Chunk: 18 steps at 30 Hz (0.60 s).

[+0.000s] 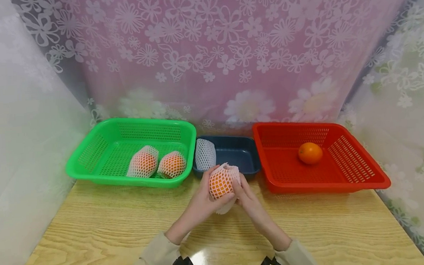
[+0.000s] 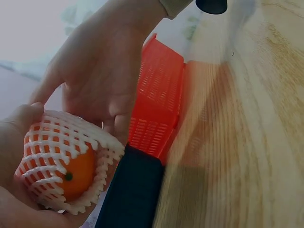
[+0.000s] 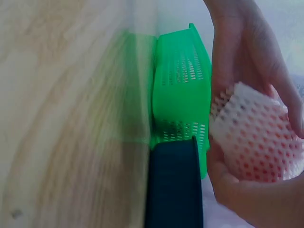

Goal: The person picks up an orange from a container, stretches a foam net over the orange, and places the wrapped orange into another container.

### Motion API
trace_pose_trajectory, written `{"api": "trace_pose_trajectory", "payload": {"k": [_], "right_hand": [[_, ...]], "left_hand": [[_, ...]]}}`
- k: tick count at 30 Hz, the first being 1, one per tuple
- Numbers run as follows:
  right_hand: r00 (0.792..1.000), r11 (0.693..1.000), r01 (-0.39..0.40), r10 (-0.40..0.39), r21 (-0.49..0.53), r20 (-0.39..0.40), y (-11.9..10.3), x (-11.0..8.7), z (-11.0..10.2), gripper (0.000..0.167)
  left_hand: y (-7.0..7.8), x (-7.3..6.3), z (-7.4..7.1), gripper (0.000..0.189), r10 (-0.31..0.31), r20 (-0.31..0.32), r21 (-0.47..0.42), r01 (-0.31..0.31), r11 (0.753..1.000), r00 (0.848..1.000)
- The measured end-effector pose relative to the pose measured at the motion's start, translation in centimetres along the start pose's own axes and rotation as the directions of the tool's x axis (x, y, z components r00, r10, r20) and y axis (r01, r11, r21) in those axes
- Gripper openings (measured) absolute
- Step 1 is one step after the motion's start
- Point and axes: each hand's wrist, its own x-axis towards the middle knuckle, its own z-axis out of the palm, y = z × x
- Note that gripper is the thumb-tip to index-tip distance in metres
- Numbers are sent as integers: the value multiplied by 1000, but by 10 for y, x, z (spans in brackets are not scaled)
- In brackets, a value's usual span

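An orange (image 2: pixel 78 173) in a white foam net sleeve (image 1: pixel 220 184) is held up between both hands, over the front edge of the dark blue tray (image 1: pixel 238 153). My left hand (image 1: pixel 202 199) curls round the orange from the left, thumb across its near side. From the right, my right hand (image 1: pixel 249 200) grips the net, its thumb and fingers on the sleeve. In the left wrist view the sleeve's mouth gapes, showing bare peel and the green stem spot. Loose net hangs below the fruit in the head view.
A green basket (image 1: pixel 92 177) at left holds two netted oranges (image 1: pixel 143 162). An empty-looking foam net (image 1: pixel 205 153) lies at the left of the blue tray. In the red basket (image 1: pixel 362 184) at right sits a bare orange (image 1: pixel 310 153). All stand on a wooden table (image 1: pixel 113 233) before a floral curtain.
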Motion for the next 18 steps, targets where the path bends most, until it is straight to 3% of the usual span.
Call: {"api": "trace_pose_trajectory", "payload": {"k": [6, 9, 11, 14, 18], "right_hand": [[996, 999, 39, -36, -34, 84, -1, 0, -4, 57], [989, 988, 132, -126, -80, 75, -1, 0, -6, 54], [982, 972, 189, -187, -139, 30, -1, -1, -9, 48], [970, 952, 222, -238, -213, -52, -2, -1, -14, 37], [968, 949, 197, -227, -245, -104, 0, -1, -22, 29]], "left_hand": [[8, 1, -21, 77, -38, -39, 52, 40, 998, 999], [14, 5, -47, 78, -76, -83, 100, 84, 991, 994], [18, 9, -71, 80, -85, -137, 104, 100, 990, 987], [23, 15, -114, 83, -72, -267, 134, 111, 985, 961], [21, 19, -172, 85, -3, -431, 224, 110, 968, 902]]}}
